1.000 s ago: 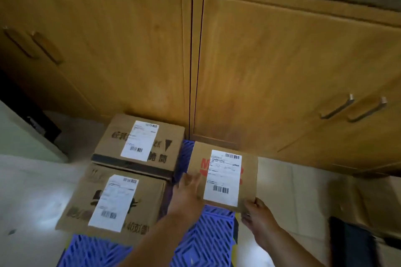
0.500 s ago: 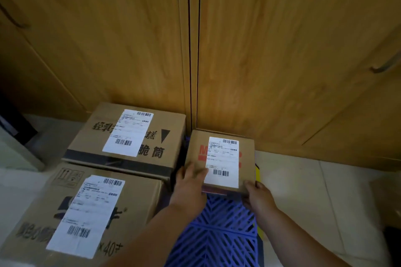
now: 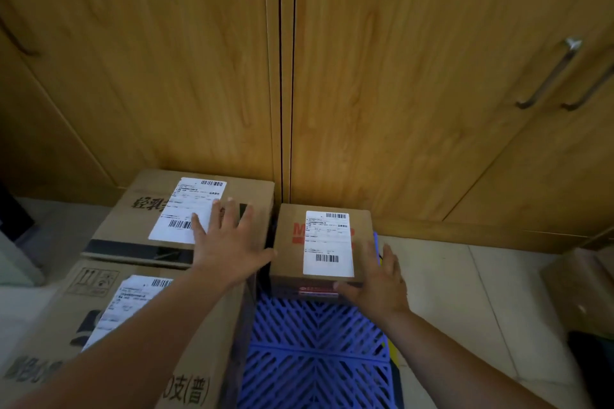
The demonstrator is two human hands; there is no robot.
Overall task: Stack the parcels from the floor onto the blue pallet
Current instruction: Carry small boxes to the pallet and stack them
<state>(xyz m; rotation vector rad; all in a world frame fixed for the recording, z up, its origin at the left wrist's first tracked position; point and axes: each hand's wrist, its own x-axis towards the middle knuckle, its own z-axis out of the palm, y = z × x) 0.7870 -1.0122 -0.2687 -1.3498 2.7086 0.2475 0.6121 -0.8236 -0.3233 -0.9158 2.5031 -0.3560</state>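
The small parcel sits on the far end of the blue pallet, its back edge close to the wooden cupboard doors. A white shipping label covers most of its top. The right hand rests against the near right corner of this parcel, fingers straight and a little spread, the thumb on its front edge. The left hand lies flat with spread fingers on top of the large far parcel, which stands just left of the small parcel. Nearer to the camera from it, another large parcel fills the left side of the pallet. The tiled floor is right of the pallet.
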